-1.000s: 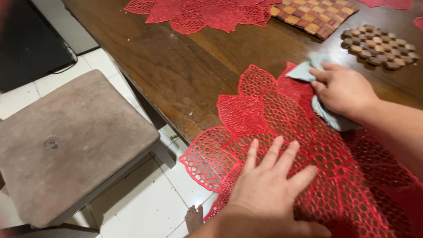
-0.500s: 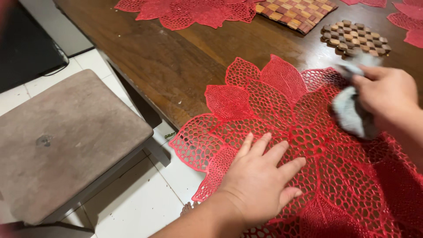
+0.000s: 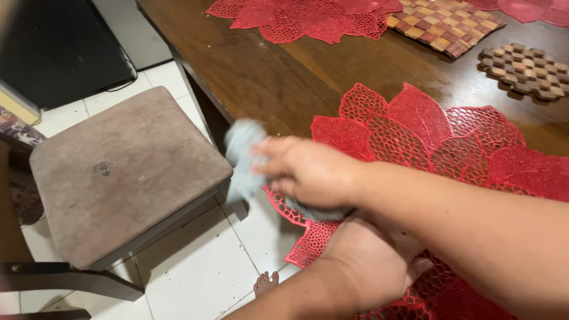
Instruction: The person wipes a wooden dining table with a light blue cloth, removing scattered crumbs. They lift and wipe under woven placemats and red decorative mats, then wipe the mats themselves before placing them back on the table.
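One grey cloth [image 3: 243,155], blurred, bunched in your right hand [image 3: 308,172], fingers curled shut around it, at the near-left edge of the red leaf-pattern placemat [image 3: 450,139] where mat overhangs the table edge. Your left hand [image 3: 373,261] lies beneath the right forearm, pressed on the same mat; how far it is spread, cannot tell. Red mats in view: three, the second [image 3: 308,18] at the far side, the third [image 3: 527,9] at the top right corner. Two wooden trivets: one square woven [image 3: 450,24], one hexagon-block [image 3: 524,70]. One dark wooden table [image 3: 267,77]. One cushioned chair [image 3: 118,172] on white tile floor [image 3: 195,272]
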